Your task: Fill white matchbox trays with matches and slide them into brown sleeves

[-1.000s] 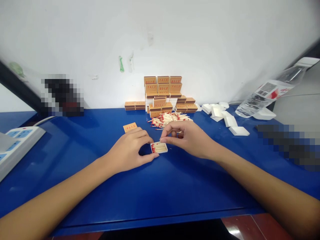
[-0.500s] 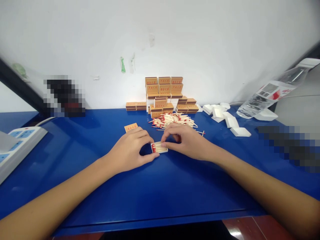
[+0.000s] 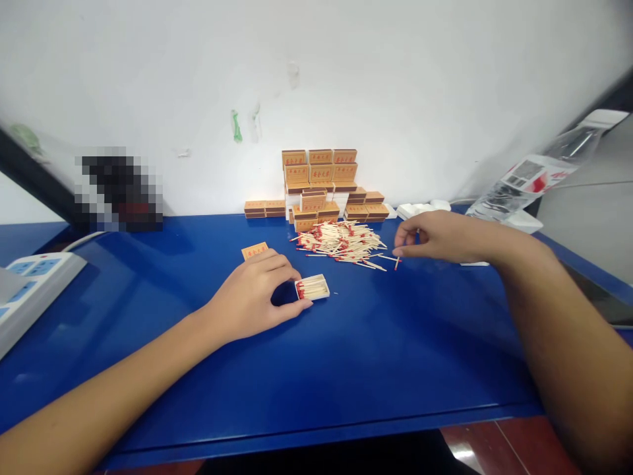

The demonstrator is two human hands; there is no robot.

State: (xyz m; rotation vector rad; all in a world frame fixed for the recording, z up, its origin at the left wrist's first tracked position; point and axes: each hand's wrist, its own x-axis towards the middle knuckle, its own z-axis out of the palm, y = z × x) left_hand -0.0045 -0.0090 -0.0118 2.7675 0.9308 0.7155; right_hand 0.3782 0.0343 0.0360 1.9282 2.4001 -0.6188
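Observation:
My left hand (image 3: 254, 293) rests on the table with thumb and fingers around the left end of a small white matchbox tray (image 3: 327, 294). Inside the tray lies a layer of red-tipped matches (image 3: 312, 287), heads to the left. My right hand (image 3: 430, 236) hovers by the right edge of a loose heap of matches (image 3: 343, 241), its fingers curled with a gap to the thumb. Just below its thumb tip is a stray match (image 3: 397, 263); I see nothing in the fingers. Partly behind my left hand lies an orange matchbox sleeve (image 3: 256, 251).
Behind the heap, orange matchboxes (image 3: 321, 173) are stacked against the wall. White trays (image 3: 415, 210) lie at the right, partly behind my right hand. A plastic bottle (image 3: 529, 175) leans there. A power strip (image 3: 44, 284) sits at the left of the blue table (image 3: 297, 376).
My right hand has left the tray and moved right and away to the heap's edge. The tray's right part is now uncovered. My left hand stays at the tray.

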